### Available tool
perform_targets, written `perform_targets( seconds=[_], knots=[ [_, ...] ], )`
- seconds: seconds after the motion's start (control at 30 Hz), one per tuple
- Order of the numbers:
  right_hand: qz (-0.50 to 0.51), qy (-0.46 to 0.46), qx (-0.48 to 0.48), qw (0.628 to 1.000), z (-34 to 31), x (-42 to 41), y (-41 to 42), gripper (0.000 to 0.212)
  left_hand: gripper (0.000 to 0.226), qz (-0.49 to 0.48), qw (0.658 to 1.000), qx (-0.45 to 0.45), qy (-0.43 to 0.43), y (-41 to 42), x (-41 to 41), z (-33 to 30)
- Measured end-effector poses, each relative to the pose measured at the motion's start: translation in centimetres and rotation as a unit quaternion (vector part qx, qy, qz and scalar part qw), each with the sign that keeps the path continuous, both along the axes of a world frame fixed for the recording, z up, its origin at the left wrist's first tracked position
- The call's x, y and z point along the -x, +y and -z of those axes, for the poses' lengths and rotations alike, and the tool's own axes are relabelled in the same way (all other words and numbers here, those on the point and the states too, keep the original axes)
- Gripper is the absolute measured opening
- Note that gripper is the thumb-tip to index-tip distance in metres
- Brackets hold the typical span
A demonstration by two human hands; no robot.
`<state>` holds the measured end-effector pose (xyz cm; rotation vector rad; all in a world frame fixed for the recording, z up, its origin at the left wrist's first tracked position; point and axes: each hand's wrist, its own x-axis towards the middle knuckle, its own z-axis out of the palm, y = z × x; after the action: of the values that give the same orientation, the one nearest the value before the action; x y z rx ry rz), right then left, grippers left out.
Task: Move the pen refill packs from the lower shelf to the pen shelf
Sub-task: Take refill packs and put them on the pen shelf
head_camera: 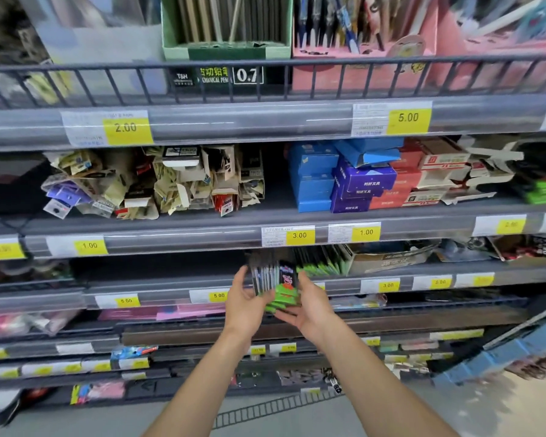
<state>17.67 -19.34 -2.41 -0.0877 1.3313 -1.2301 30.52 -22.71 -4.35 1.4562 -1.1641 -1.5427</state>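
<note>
Packs: a bunch of refill packs [276, 283], dark tops and green bottoms, is being held upright between both hands, in front of the edge of the shelf [375, 272] with more green packs [322, 263].
Left hand: the left hand [245, 305] is cupping the bunch's left side, fingers curled under and behind it, thumb lying up along the edge.
Right hand: the right hand [309, 307] is pressing against the bunch's right side from below, palm turned up, thumb resting on the front pack; the fingers are hiding under the packs, so I cannot tell their curl exactly.
Box: a cardboard box [388, 257] is sitting just right of the green packs on the same shelf.
Above: blue boxes [312, 178] and purple boxes [363, 184] are stacking up one shelf higher.
Top: a green pencil box [224, 48] is standing behind a wire rail [265, 80].
Tags: yellow price tags [299, 235] are lining the shelf edges.
</note>
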Motion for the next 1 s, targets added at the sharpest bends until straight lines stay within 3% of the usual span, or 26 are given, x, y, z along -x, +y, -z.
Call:
perform_targets(
  seconds=[0.07, 0.1, 0.23, 0.3, 0.4, 0.63, 0.7, 0.87, 0.93, 1.0],
  knots=[
    [-0.024, 0.031, -0.005, 0.999, 0.3, -0.4, -0.2, 0.031, 0.106, 0.025, 0.999, -0.03, 0.014, 1.0, -0.4, 0.3],
    [-0.037, 0.049, 0.0, 0.998, 0.4, -0.7, -0.1, 0.03, 0.104, 0.035, 0.998, -0.045, 0.015, 1.3, -0.6, 0.4],
    [-0.08, 0.089, 0.022, 0.993, 0.7, -2.0, 0.8, 0.037, 0.051, 0.044, 0.995, -0.078, 0.034, 1.8, -1.1, 0.0],
    [-0.072, 0.087, 0.042, 0.993, 0.8, -2.3, 1.4, 0.036, 0.053, 0.047, 0.989, -0.115, 0.082, 1.8, -1.3, -0.5],
    [-0.083, 0.123, 0.08, 0.986, 0.4, -2.6, 2.3, 0.023, 0.077, 0.052, 0.978, -0.15, 0.132, 1.7, -1.1, -0.5],
    [-0.125, 0.247, 0.13, 0.952, 0.9, -3.6, 3.6, 0.034, 0.045, 0.001, 0.973, -0.134, 0.188, 3.2, 0.1, 0.0],
    [-0.148, 0.361, 0.128, 0.912, 1.3, -2.5, 3.5, 0.036, 0.042, -0.019, 0.975, -0.123, 0.184, 3.3, -0.2, -0.1],
    [-0.146, 0.658, 0.051, 0.737, 1.0, 0.2, 2.0, 0.041, 0.039, -0.028, 0.981, -0.117, 0.154, 3.4, -1.7, 0.3],
    [-0.167, 0.731, 0.011, 0.661, 0.8, 1.1, 0.9, 0.048, 0.036, -0.025, 0.981, -0.117, 0.154, 3.6, -2.3, 0.4],
    [-0.189, 0.764, -0.027, 0.617, 0.8, 2.0, -0.1, 0.053, 0.034, -0.022, 0.982, -0.112, 0.15, 3.7, -2.7, 0.3]
  ],
)
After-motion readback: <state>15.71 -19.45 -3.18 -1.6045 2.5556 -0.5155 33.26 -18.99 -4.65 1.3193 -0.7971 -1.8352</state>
